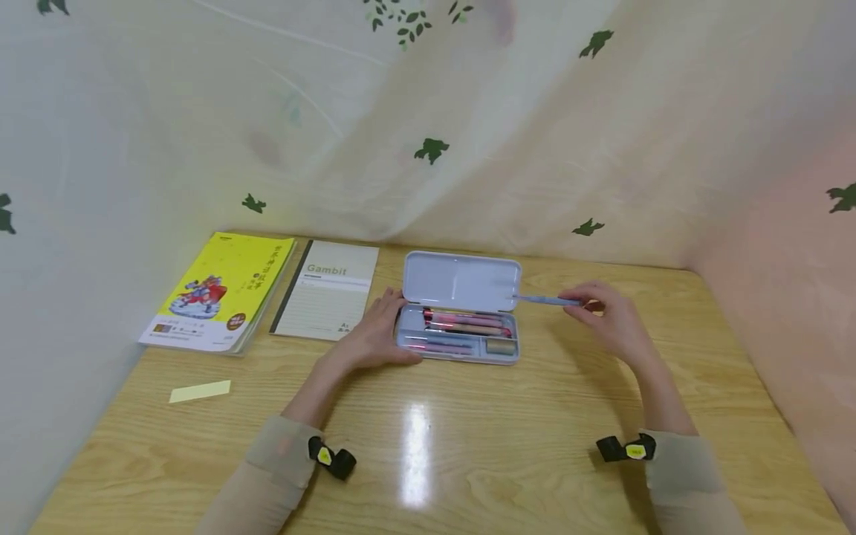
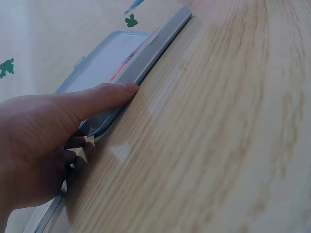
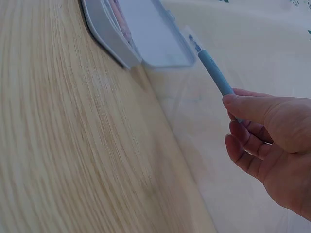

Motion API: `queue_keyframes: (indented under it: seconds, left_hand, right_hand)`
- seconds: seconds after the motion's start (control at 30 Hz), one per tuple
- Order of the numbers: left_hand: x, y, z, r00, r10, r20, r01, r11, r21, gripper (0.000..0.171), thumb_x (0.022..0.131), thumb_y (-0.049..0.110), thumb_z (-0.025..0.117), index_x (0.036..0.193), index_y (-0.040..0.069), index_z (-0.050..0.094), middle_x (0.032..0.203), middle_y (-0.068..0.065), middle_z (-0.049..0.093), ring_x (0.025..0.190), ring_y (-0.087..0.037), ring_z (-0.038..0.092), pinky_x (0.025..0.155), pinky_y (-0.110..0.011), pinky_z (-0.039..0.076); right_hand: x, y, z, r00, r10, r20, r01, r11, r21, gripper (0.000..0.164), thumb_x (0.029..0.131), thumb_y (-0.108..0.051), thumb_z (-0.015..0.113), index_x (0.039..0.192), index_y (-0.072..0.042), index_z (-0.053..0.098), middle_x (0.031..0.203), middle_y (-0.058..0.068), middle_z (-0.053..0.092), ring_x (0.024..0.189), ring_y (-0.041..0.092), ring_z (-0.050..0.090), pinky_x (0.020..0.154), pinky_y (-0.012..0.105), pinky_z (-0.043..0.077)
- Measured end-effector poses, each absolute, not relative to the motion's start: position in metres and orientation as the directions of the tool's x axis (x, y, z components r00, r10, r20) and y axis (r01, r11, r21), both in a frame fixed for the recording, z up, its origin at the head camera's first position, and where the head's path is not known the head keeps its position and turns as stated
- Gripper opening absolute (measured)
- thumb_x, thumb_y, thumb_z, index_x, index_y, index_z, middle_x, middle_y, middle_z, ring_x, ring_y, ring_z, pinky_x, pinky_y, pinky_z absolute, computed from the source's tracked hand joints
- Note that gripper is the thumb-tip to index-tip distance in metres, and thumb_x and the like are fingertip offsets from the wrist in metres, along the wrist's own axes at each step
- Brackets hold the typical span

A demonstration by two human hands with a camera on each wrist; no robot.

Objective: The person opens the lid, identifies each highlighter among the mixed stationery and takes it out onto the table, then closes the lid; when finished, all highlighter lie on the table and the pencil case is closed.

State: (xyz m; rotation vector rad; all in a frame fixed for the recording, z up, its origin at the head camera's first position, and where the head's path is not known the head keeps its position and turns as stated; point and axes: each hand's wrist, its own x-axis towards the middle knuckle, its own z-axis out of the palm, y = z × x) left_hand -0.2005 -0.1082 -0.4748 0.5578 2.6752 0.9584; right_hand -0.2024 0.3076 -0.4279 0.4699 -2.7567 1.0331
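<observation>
A light-blue pencil case (image 1: 461, 261) lies with its lid raised on the table, with several pens and pencils (image 1: 464, 323) in its tray and a small tan block (image 1: 500, 347) in the right front compartment. My left hand (image 1: 374, 334) holds the case's left end; the thumb lies along the front wall in the left wrist view, the other fingers partly hidden. To the right of the lid, my right hand (image 1: 611, 319) pinches a slim blue pen (image 3: 216, 73) between thumb and fingers. Its clear-covered tip points left toward the lid, above the table.
A yellow book (image 1: 234, 290) lies at the back left, beside a grey-white notebook (image 1: 328, 290) close to my left hand. Nearer on the left is a pale yellow paper strip (image 1: 200, 391). A printed curtain (image 1: 501, 186) hangs along the table's back edge.
</observation>
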Motion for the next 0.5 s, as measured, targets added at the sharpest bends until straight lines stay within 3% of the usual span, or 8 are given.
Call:
queue_keyframes:
  seconds: [0.5]
  left_hand:
    - [-0.2, -0.108, -0.474, -0.896, 0.432, -0.102, 0.273, 0.717, 0.642, 0.106, 0.074, 0.044, 0.088, 0.154, 0.0, 0.034, 0.171, -0.02, 0.02, 0.162, -0.039, 0.005, 0.134, -0.055, 0.008]
  right_hand:
    - [-0.214, 0.358, -0.437, -0.96, -0.187, 0.21, -0.277, 0.751, -0.599, 0.019, 0.098, -0.015, 0.07, 0.115, -0.008, 0.076, 0.112, 0.01, 0.07, 0.091, -0.014, 0.053, 0.078, -0.001, 0.046]
